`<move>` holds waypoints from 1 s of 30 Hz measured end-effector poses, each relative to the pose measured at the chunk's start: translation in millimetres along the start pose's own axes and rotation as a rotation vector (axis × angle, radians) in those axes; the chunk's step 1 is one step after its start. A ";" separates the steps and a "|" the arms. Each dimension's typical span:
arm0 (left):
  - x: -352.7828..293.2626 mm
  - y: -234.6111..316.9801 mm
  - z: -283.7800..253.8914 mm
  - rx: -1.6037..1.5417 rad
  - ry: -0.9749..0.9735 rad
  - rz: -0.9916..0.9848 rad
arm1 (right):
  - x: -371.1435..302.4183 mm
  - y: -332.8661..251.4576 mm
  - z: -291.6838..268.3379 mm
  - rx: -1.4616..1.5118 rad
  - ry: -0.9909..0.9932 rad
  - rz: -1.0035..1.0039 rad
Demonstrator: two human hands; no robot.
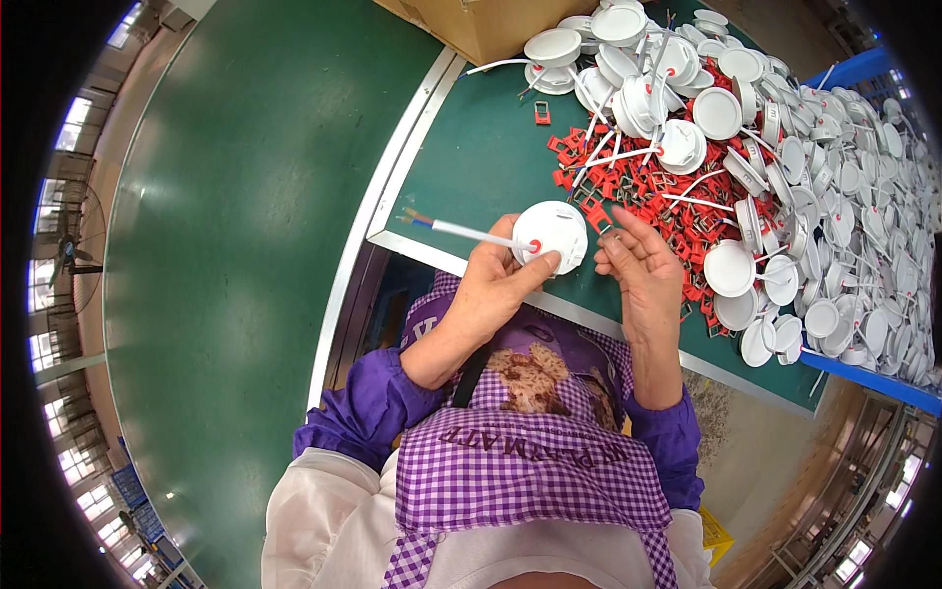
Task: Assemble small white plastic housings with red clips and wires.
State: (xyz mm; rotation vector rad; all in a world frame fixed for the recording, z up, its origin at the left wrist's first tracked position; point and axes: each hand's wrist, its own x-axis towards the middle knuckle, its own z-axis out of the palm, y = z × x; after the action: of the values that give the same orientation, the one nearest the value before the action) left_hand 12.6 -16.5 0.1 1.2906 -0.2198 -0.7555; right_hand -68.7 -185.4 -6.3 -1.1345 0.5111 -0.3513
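Note:
My left hand [500,280] grips a white round lamp disc [559,228] by its left edge, the thumb pressed on its face. A white cable [471,234] runs left out of a red grommet in the disc and ends in bare coloured wires. Just right of the disc, my right hand [643,270] is raised with thumb and fingers drawn together on a small red clip [596,216] with a metal frame. The fingers partly hide the clip. Behind this hand spreads a heap of similar red clips [633,191].
Many white discs with cables [718,113] are piled on the green table [461,147], over and beside the clips. A blue crate [873,378] full of discs stands at the right. A cardboard box [481,25] sits at the back. One clip [542,113] lies apart.

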 end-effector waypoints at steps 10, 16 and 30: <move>2.1 -4.5 0.5 0.273 -0.002 0.155 | -13.3 -21.6 19.5 -0.794 -0.025 -0.489; 3.5 -12.8 -2.5 0.381 0.014 0.254 | -18.1 -16.4 19.1 -0.776 -0.022 -0.385; 6.6 7.7 -8.8 0.692 -0.152 0.269 | -21.1 -15.0 20.4 -0.903 -0.063 -0.504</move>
State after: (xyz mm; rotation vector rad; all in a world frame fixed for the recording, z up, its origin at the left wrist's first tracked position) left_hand 25.3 -13.0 2.8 1.8043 -0.8149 -0.5595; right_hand -75.1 -164.8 18.5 -2.1576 0.3151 -0.5375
